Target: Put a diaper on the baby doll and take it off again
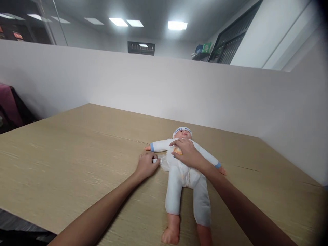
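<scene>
A baby doll [174, 193] in a white outfit with blue cuffs and a white printed cap lies face up on the table, head away from me. A white diaper [189, 176] is around its hips, with its side wing [165, 163] stretched out to the left. My left hand [147, 165] is closed, pinching the end of that wing beside the doll. Across the doll's chest and belly lies my right hand [187, 152], thumb and fingers apart, partly covering an orange print on the outfit.
The wide wooden table [77, 150] has seams across its top. Behind it stands a white partition wall [123, 82] with a glass pane above. A pink and black item [11, 106] is past the table's left edge.
</scene>
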Demonstrator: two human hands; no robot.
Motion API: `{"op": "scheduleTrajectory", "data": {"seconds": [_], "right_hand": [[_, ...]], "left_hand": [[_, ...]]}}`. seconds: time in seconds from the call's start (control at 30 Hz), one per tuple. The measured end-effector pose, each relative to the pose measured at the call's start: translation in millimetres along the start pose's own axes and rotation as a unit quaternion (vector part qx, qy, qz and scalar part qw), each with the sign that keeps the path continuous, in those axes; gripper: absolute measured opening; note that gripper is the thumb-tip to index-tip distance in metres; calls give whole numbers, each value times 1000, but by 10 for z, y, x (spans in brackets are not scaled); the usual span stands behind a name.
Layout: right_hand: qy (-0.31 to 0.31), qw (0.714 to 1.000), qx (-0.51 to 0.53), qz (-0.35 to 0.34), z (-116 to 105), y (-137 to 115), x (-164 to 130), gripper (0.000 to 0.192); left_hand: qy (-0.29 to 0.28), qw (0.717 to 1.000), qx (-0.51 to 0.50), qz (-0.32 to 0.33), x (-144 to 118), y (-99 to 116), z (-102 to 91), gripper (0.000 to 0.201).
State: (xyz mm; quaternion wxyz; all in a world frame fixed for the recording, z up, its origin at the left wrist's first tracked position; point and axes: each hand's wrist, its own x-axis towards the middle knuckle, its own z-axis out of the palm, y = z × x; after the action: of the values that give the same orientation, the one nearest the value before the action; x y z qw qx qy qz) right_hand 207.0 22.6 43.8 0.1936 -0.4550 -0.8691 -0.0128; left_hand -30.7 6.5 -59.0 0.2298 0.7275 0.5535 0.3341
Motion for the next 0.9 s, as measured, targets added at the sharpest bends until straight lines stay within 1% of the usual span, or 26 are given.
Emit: {"op": "scheduleTrajectory", "data": {"seconds": [0.1, 0.17, 0.23, 0.33, 0.37, 0.43, 0.5, 0.57, 0.67, 0.73, 0.77, 0.83, 0.9], "right_hand": [[41, 999, -28, -16, -46, -88, -5, 26], [52, 997, -47, -17, -86, -164, -28, 19], [35, 998, -56, 21, -98, -233, -61, 9], [-9, 992, -60, 109, -41, -299, -105, 21], [-16, 990, -62, 127, -14, -311, -114, 23], [-19, 988, -59, 140, 22, -324, -129, 25], [-20, 990, -31, 134, 11, -321, -149, 22], [-22, 992, 28, 118, -39, -295, -183, 24], [-24, 985, 136, 99, -106, -214, -250, 51], [-12, 977, 185, 106, -107, -155, -290, 61], [-3, 974, 199, 111, -93, -132, -305, 62], [18, 970, 213, 116, -54, -107, -325, 57], [35, 968, 216, 120, -18, -111, -337, 51]], "left_hand": [[6, 996, -85, -15, 30, -14, -1, 34], [6, 989, -146, -16, 46, -5, 3, 40], [8, 980, -200, -10, 71, 28, 13, 44], [13, 965, -261, 0, 139, 127, 29, 47], [12, 961, -276, 4, 168, 172, 32, 47], [6, 954, -300, 11, 226, 276, 37, 46], [-7, 949, -314, 17, 274, 393, 42, 46], [-21, 946, -323, 22, 308, 513, 53, 45], [-52, 941, -331, 40, 335, 677, 85, 44], [-69, 939, -328, 73, 348, 752, 118, 47], [-72, 938, -327, 90, 355, 775, 137, 49], [-70, 934, -330, 114, 367, 787, 175, 52], [-65, 931, -340, 119, 374, 757, 208, 51]]}}
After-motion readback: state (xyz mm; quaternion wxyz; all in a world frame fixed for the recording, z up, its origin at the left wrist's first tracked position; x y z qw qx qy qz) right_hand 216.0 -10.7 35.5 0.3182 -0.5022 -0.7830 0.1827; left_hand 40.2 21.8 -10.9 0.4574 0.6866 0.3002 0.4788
